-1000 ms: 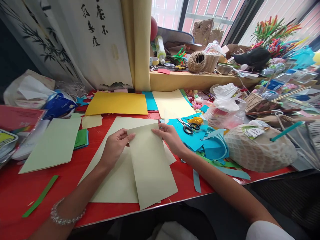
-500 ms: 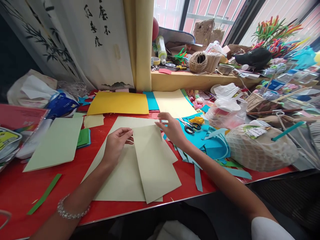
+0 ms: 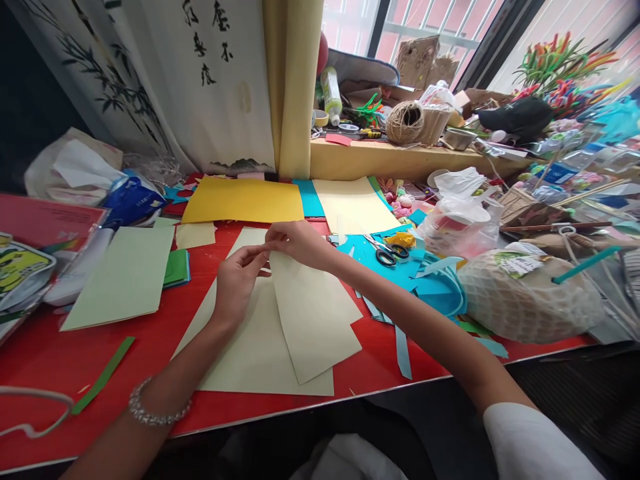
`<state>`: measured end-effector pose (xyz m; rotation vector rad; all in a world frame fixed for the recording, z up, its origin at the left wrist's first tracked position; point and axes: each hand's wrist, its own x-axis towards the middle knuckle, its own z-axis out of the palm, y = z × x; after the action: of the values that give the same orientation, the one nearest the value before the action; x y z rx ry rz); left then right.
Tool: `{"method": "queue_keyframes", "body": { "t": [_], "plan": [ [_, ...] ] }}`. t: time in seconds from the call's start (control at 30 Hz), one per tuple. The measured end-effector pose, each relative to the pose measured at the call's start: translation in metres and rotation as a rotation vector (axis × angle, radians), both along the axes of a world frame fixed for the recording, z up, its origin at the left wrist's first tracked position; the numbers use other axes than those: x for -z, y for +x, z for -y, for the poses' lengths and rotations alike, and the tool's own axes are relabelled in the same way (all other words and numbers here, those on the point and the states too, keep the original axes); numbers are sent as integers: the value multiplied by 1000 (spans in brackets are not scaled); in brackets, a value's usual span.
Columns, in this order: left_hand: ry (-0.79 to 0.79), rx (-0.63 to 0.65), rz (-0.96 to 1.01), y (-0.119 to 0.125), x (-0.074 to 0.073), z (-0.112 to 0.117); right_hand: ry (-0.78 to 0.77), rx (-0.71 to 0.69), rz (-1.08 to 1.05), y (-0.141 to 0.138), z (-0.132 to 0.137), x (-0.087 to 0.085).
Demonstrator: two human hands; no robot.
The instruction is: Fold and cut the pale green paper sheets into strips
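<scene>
1. Narrow pale-green sheet (image 3: 315, 320): one, lying aslant over the large sheet; upper end under and beside the hands, lower end pointing toward the person, right part reaching past the large sheet's edge.
2. Left hand (image 3: 235, 283): fingers drawn together in a pinch at the narrow sheet's upper left corner; bead bracelet (image 3: 156, 408) at the wrist.
3. Right hand (image 3: 297, 243): arched across the sheet's upper end, fingertips bunched close and meeting those of the left hand; whether paper lies between them cannot be told.
4. Large pale-green sheet (image 3: 240, 353): flat on the red desk (image 3: 373, 360), beneath the narrow sheet and the left forearm.
5. Changes, against one second ago: right hand moved from the upper right corner to the upper left; half a second ago it was near the right corner, fingers loosely spread. Lower end of the narrow sheet, formerly past the large sheet's near edge, now within it.
6. Scissors (image 3: 386, 255): one pair, black-handled, on blue paper (image 3: 433, 293), right of the hands.
7. Yellow sheet (image 3: 245, 200): beyond the hands, cream sheet (image 3: 357, 207) to its right.
8. Folded pale-green paper (image 3: 123, 277): left of the left hand, well apart; green strip (image 3: 105, 373) nearer the person.
</scene>
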<state>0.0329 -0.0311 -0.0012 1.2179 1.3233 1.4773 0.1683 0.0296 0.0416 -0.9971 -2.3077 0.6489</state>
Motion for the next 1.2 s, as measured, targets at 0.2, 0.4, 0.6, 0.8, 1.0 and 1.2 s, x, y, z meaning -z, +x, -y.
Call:
{"method": "queue_keyframes", "body": {
  "t": [0.2,0.4,0.6,0.8,1.0,1.2],
  "plan": [
    [-21,29,44,1,2,-1,49,100,81,-1,3,-6],
    [-1,54,-68,0,4,0,126,165,111,4,-1,-14],
    [-21,73,-193,0,4,2,186,269,93,22,-19,-22],
    [-16,65,-252,0,2,4,275,347,33,40,-37,-28],
    [-7,76,-309,2,-3,11,292,513,-162,75,-62,-53],
    [-11,115,-323,5,-5,13,114,444,-255,131,-68,-65]
  ]
}}
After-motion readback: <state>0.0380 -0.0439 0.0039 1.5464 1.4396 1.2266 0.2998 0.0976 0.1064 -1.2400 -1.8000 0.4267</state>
